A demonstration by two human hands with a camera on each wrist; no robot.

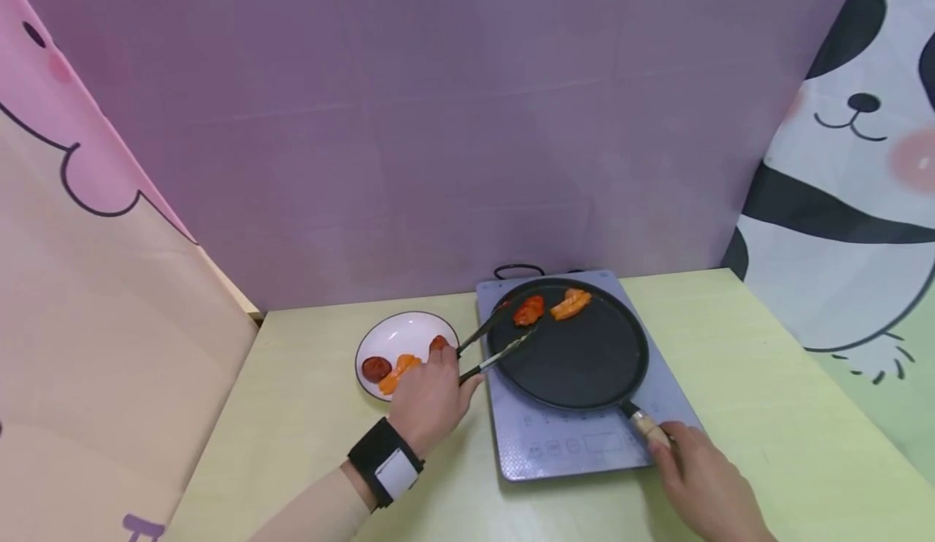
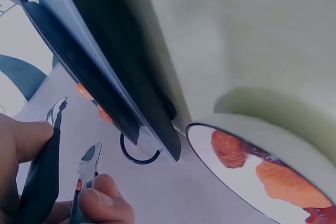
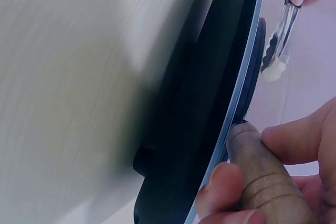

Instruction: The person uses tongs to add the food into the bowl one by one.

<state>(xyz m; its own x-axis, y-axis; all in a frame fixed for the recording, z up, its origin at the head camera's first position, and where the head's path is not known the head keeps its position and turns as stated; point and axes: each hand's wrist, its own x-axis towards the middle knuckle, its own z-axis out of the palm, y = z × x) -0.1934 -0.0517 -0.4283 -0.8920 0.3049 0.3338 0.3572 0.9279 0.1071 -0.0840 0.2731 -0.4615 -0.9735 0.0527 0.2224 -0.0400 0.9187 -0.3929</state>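
My left hand holds a pair of tongs with dark grips and metal ends. Their arms stand apart, reaching over the left side of a black flat pan. Close to the tips lies a red piece of meat; an orange piece, perhaps salmon, is to its right. My right hand grips the pan's wooden handle. Below the left hand, a white dark-rimmed plate bears a reddish-brown round piece, an orange piece and another reddish piece, partly hidden.
Under the pan is a flat grey induction cooker, with a black cord looped behind it. A pale wooden table carries everything. A purple cloth backdrop rises at its back edge, with printed hangings at both sides.
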